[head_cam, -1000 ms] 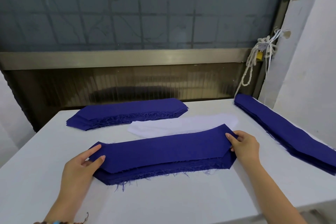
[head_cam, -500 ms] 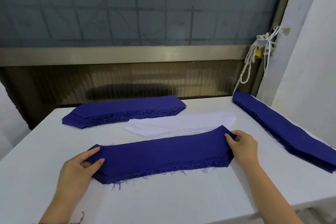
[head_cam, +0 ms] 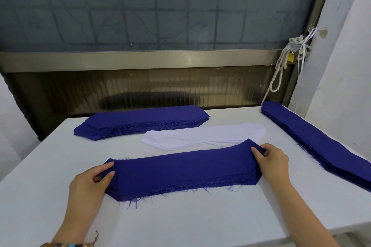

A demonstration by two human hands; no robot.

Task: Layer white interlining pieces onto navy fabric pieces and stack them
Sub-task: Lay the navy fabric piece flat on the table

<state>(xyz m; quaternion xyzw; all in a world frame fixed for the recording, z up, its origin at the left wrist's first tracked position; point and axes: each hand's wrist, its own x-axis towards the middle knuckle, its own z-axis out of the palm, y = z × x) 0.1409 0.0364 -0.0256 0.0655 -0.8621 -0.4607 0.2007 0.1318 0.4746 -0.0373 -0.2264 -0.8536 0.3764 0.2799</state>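
A stack of navy fabric pieces (head_cam: 180, 172) lies across the middle of the white table (head_cam: 180, 222), its frayed edge toward me. My left hand (head_cam: 90, 184) pinches the stack's left end between thumb and fingers. My right hand (head_cam: 271, 158) pinches the right end the same way. Just behind the stack lies a pile of white interlining pieces (head_cam: 202, 136).
A second navy stack (head_cam: 140, 120) sits at the back of the table. A long navy stack (head_cam: 315, 142) runs along the right edge by the white wall. A knotted rope with a padlock (head_cam: 291, 56) hangs at the window frame.
The top navy piece, which lay skewed over the stack, now sits lined up with the pieces below. Both hands kept their hold at the ends.
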